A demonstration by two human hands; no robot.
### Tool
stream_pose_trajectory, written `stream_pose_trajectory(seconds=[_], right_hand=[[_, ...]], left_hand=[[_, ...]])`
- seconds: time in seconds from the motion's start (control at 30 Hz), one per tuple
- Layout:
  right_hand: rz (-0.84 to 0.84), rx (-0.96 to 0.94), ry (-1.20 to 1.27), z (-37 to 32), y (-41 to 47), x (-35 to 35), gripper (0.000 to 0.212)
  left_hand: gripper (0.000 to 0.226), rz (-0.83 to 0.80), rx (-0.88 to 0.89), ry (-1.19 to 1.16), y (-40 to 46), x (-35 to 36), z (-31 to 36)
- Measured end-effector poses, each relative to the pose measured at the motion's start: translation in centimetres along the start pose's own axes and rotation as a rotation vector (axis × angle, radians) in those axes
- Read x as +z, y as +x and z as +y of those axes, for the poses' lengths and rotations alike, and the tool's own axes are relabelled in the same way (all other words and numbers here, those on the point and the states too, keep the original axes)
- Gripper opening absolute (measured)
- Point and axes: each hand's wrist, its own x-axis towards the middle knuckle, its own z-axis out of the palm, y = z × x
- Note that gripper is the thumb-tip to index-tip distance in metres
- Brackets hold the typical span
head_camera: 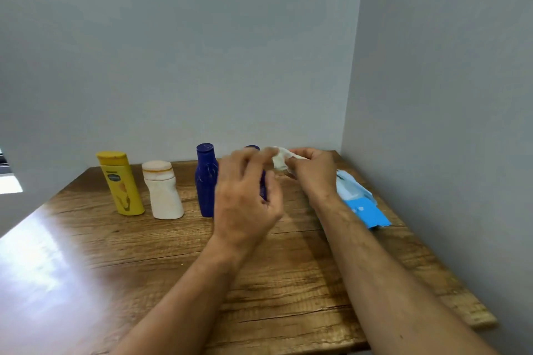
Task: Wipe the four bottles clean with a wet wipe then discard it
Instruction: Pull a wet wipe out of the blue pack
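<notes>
Several bottles stand in a row near the back of the wooden table [144, 253]: a yellow bottle [122, 184] at the left, then a white bottle [163, 190], then a dark blue bottle [206, 180]. A second dark blue bottle [261, 176] stands mostly hidden behind my left hand [245, 196]. My right hand [313, 171] pinches a crumpled white wet wipe [281, 160] above the table. The fingertips of my left hand reach up to the wipe and look blurred; whether they grip it I cannot tell.
A light blue pack of wet wipes [360, 202] lies at the table's right side, close to the grey wall. Walls close off the back and right. Glare from a window falls on the table's left front part.
</notes>
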Motion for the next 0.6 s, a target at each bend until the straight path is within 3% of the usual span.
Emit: stream_pose_trajectory(seconds=[0.13, 0.27, 0.4, 0.6], right_hand=[[-0.008, -0.013, -0.050, 1.0, -0.5, 1.1, 0.019], [-0.106, -0.012, -0.102, 2.4, -0.6, 1.2, 0.016], [-0.072, 0.001, -0.073, 3.0, -0.3, 1.1, 0.017], [-0.070, -0.044, -0.021, 3.0, -0.5, 0.6, 0.016]], left_hand=[[0.051, 0.040, -0.094, 0.037, 1.4, -0.4, -2.4], [0.061, -0.051, -0.083, -0.030, -0.4, -0.1, -2.3], [0.073, -0.147, -0.119, -0.096, -1.3, 0.4, -1.9], [0.079, -0.175, -0.420, -0.125, -1.3, 0.6, -2.3]])
